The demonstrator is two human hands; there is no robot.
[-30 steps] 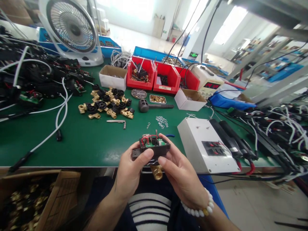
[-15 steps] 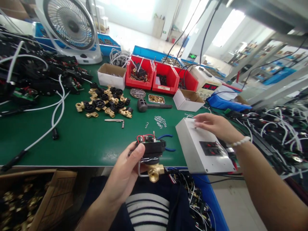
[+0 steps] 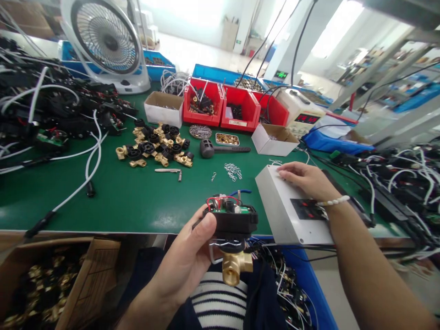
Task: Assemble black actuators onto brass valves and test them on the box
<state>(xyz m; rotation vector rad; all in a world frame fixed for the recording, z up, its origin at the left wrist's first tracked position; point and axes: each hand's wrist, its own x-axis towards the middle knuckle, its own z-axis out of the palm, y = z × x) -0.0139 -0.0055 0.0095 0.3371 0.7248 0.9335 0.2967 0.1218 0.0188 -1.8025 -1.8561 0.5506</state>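
My left hand is closed round a motorized valve, gripping its black housing. A green circuit board with red wires shows on top, and the brass valve body hangs below. A bent wire loop sits beside my fingers. At the far end of a grey switch box is my right hand, thumb and fingertips drawn together on its top face. Whatever is under those fingertips is hidden. Black-and-red switches are set in the box near my wrist. Blue-handled pliers lie partly hidden behind the valve.
Brass fittings with black caps, a black mallet, an L-shaped tool and wire clips lie on the green table. Red bins, white boxes and a fan stand behind. Cabled assemblies crowd both sides.
The valve has come closer and slightly right in my left hand. My right hand has lowered onto the switch box, its fingertips nearer the top face. The view has shifted a little.
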